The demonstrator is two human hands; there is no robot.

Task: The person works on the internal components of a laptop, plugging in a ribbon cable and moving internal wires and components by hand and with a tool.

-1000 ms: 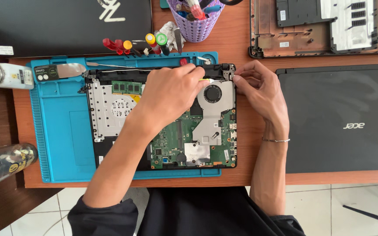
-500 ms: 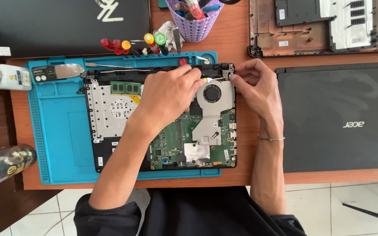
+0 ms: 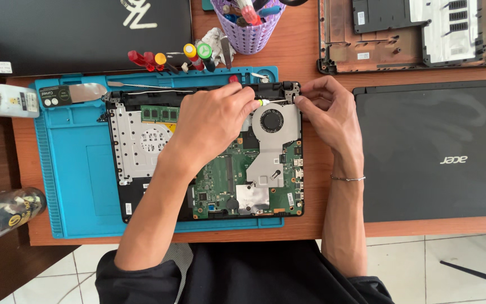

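An opened laptop base lies on a blue repair mat, showing its green motherboard, a round fan and a silver heat sink. My left hand rests over the middle of the board, fingers closed on a small tool whose yellow-green tip sits at the fan's upper left edge. My right hand pinches the base's top right corner by the hinge. A thin bracelet circles that wrist.
Several screwdrivers and a metal spatula lie along the mat's far edge, with a purple tool cup behind. A closed black laptop sits right, a stripped brown chassis far right, a bottle and glass left.
Both hands stay at the same spots on the laptop base; only a slight shift of the view is visible.
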